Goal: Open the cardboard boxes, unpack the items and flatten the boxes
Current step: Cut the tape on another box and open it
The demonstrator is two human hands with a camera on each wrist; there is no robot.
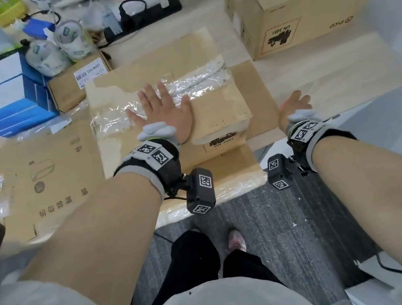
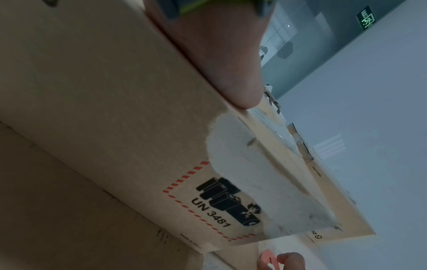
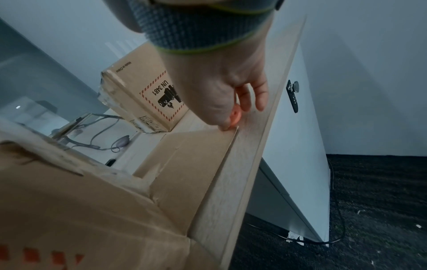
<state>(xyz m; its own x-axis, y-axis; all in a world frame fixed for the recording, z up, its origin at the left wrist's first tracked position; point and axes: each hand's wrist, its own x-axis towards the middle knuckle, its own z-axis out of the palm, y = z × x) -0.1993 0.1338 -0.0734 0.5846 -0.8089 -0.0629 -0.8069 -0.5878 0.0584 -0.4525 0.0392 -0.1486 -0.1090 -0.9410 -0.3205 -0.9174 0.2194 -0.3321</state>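
The left hand [image 1: 163, 108] lies flat, fingers spread, on the taped cardboard box [image 1: 218, 114] at the table's [image 1: 333, 76] front edge. The right hand [image 1: 293, 106] pinches a small orange tool [image 3: 236, 115] beside it. The opening step seems underway; next, likely slitting the tape [image 1: 186, 87].

Taped box [image 1: 169, 110] left of 2nd box [image 1: 308, 5]

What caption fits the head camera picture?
Left hand presses flat on a taped cardboard box; right hand rests beside it.
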